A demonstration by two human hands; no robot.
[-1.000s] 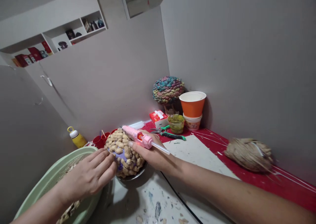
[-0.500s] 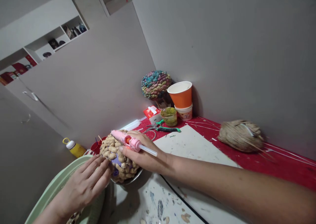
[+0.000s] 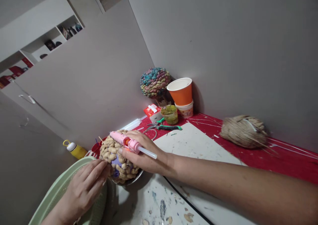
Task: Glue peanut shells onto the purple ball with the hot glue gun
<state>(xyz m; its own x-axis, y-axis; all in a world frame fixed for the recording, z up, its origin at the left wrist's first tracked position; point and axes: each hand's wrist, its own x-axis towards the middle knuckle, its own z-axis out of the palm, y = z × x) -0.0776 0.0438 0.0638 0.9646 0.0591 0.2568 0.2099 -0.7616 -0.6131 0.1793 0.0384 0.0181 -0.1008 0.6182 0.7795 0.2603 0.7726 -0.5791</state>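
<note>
A ball covered in peanut shells (image 3: 121, 172), with purple surface showing in gaps, sits in a metal bowl (image 3: 136, 179). In my right hand (image 3: 146, 152) is a pink glue gun (image 3: 121, 139), its nozzle end over the far top of the ball. A clear glue stick (image 3: 148, 152) sticks out of its back, and a black cord (image 3: 185, 198) runs below my forearm. My left hand (image 3: 83, 183) has its fingers bent together, tips against the ball's left side. Whatever lies under those fingertips is hidden.
A green basket (image 3: 53, 192) stands at left, near a yellow bottle (image 3: 77, 150). Behind are a colourful peanut-shell tree (image 3: 155, 82), orange cup (image 3: 181, 94), green-stained cup (image 3: 170, 115), pliers (image 3: 169, 127) and glue sticks (image 3: 131, 124). Twine (image 3: 243, 132) lies right.
The view has shifted slightly. My left fingers have drawn closer together at the ball's side. The glue gun stays in my right hand in nearly the same place.
</note>
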